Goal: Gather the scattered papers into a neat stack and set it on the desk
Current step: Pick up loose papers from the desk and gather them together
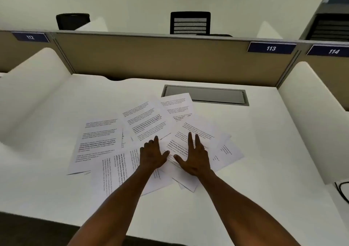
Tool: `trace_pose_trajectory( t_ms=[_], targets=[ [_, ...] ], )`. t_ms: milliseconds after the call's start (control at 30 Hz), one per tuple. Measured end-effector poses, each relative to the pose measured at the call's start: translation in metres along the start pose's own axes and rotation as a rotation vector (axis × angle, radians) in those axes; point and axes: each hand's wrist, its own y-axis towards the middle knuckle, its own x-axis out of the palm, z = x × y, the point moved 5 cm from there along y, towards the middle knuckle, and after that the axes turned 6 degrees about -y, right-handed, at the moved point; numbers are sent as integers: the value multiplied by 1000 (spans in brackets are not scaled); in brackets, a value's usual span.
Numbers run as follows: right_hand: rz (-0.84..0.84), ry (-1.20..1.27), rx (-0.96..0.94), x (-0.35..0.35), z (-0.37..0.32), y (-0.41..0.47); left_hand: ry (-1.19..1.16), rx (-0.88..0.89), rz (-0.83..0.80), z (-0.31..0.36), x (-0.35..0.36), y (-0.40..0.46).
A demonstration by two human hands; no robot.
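The printed papers (132, 132) lie fanned and overlapping across the middle of the white desk (264, 151), one corner reaching over the grey cable hatch (217, 95), and both hands rest flat on the heap's near centre — the left hand (153, 156) and the right hand (194, 157) each with fingers spread and straight, grasping nothing. To gather well, I judge it best to sweep the outlying sheets inward with flat palms toward the middle, then lift the bundle and tap its edges square — these thin, smooth sheets slide readily on the slick matte laminate, so light pressure should prevent creasing.
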Motion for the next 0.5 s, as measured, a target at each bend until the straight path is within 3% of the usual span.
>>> trace_pose_trajectory(
  t_ms=[300, 500],
  targets=[
    [59, -6, 26, 16, 7, -2, -116, -162, 22, 14, 4, 8],
    [88, 48, 41, 16, 11, -3, -68, -25, 118, 38, -9, 5]
  ],
)
